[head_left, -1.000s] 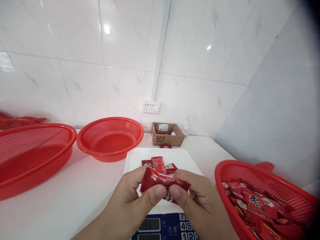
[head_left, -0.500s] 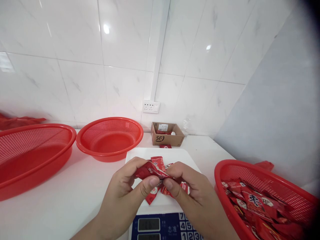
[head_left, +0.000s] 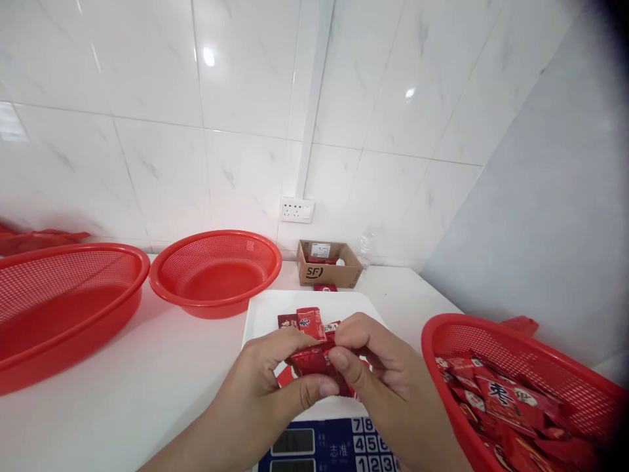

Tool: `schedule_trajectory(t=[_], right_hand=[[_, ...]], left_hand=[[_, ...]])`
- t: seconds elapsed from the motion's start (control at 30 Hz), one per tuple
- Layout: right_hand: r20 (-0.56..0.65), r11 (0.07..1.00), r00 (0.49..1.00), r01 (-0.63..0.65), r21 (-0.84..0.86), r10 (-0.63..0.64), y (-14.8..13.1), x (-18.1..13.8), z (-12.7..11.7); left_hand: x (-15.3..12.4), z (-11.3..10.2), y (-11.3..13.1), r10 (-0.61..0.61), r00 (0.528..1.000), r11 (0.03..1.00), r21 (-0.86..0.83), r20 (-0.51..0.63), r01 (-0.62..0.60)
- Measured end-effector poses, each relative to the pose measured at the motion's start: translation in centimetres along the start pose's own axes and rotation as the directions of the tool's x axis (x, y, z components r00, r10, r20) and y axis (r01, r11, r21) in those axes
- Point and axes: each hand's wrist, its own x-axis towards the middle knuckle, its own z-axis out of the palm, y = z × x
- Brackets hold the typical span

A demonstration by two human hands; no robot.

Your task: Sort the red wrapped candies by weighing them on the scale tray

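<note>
Between my two hands is a small red snack packet point(head_left: 313, 362), held over a white digital scale point(head_left: 265, 303). My left hand point(head_left: 268, 380) is closed on its left side, thumb in front. The fingers and thumb of my right hand point(head_left: 376, 367) pinch its right end. Under and behind my hands, several red packets point(head_left: 309, 321) lie on the scale's plate, partly hidden. The blue keypad panel point(head_left: 339, 451) of the scale shows below, with part of its keys covered by my right hand.
To the right, a red mesh basket point(head_left: 442, 322) holds many red packets. Two more red baskets, one round point(head_left: 216, 301) and one at the left edge point(head_left: 132, 298), stand on the white table. A small cardboard box point(head_left: 330, 272) sits behind the scale, below a wall socket point(head_left: 297, 210).
The packet has been lowered and turned so that its flat side faces me. My left hand has shifted right and slightly down, uncovering a dark packet on the scale.
</note>
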Motion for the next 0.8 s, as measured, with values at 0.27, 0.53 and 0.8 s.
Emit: schedule_trajectory(t=[0.27,0.53,0.8], right_hand=[[-0.083,0.998,0.996,0.017,0.057,-0.013,-0.12,-0.08,-0.23],[0.004,0.995,0.999,-0.038,0.088,0.038,-0.57,-0.09,-0.27],[0.13,0.984,0.991,-0.042,0.173,0.019,-0.22,0.11,-0.65]], left_hand=[[0.0,-0.01,-0.43,-0.025,0.992,0.999,-0.026,0.123,0.028],[-0.26,0.06,0.0,-0.026,0.986,0.997,0.073,0.163,0.015],[-0.11,0.05,0.2,-0.017,0.983,0.996,0.093,0.18,0.0]])
